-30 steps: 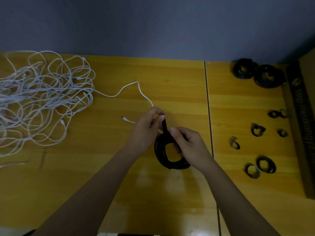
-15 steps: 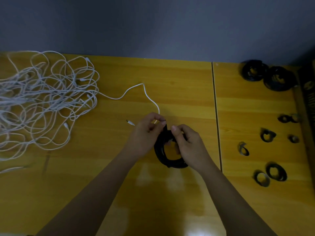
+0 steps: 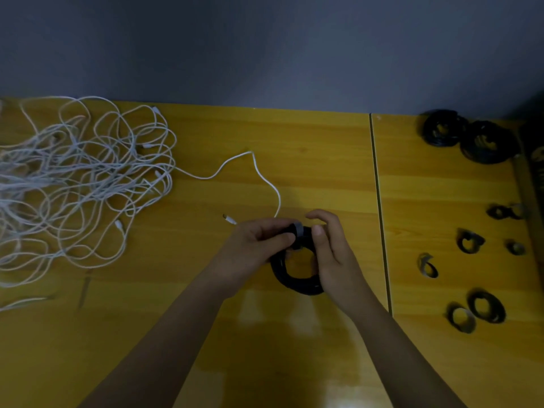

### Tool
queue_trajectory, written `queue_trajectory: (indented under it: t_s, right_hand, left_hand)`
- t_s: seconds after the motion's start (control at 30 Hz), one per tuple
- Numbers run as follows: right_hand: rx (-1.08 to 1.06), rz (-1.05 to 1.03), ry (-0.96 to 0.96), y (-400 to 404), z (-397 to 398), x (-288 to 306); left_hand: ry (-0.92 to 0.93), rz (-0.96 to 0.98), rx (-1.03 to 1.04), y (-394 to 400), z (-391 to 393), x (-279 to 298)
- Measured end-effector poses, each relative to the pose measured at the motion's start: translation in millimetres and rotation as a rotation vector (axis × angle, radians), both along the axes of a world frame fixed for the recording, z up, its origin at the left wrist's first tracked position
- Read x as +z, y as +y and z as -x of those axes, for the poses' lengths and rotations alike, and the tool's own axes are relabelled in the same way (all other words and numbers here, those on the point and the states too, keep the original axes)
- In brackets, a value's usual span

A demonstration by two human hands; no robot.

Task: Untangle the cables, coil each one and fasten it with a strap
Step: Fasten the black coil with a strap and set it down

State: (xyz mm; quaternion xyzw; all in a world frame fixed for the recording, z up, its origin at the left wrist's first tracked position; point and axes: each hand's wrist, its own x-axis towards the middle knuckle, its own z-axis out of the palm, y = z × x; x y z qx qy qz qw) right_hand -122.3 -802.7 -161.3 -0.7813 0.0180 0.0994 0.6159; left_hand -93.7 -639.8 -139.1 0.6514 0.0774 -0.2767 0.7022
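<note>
A black coiled cable (image 3: 295, 279) lies on the yellow table (image 3: 309, 172) in front of me. A grey-black strap (image 3: 299, 230) is wrapped over the top of the coil. My left hand (image 3: 257, 248) pinches the coil's top at the strap between thumb and fingers. My right hand (image 3: 331, 251) holds the coil's right side, thumb pressing near the strap, index finger lifted above. A tangle of white cables (image 3: 79, 184) covers the table's left part, and one white strand (image 3: 259, 175) runs from it toward my hands, its plug (image 3: 229, 219) lying just left of my left hand.
Two fastened black coils (image 3: 468, 139) lie at the back right. Several loose straps (image 3: 471, 275) are scattered along the right side, next to a dark box (image 3: 534, 184) at the table's right edge. A seam (image 3: 379, 207) divides the two table tops.
The strap end that stood up above the coil has been folded down around it. My right index finger has lifted off. The view has shifted slightly left.
</note>
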Motion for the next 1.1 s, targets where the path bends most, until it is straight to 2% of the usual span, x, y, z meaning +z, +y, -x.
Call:
queue_trajectory:
  t_s: [0.2, 0.4, 0.6, 0.93, 1.1]
  right_hand:
    - [-0.062, 0.187, -0.301, 1.5, 8.0, 5.3]
    - [0.052, 0.353, -0.323, -0.7, 7.2, 8.9]
    - [-0.053, 0.487, -0.494, 1.4, 6.9, 6.0]
    - [-0.059, 0.49, -0.617, 2.4, 12.6, 3.6]
    - [0.021, 0.481, -0.622, 2.8, 10.8, 4.3]
  left_hand:
    - [-0.051, -0.029, 0.053, -2.9, 0.2, -1.9]
    - [-0.072, -0.014, 0.036, -4.1, -0.2, 4.8]
    - [-0.088, -0.005, 0.056, -5.4, -3.1, 2.2]
    - [-0.101, 0.031, 0.027, -6.2, -1.8, -1.2]
    - [-0.114, 0.043, 0.029, -4.1, -1.1, -2.2]
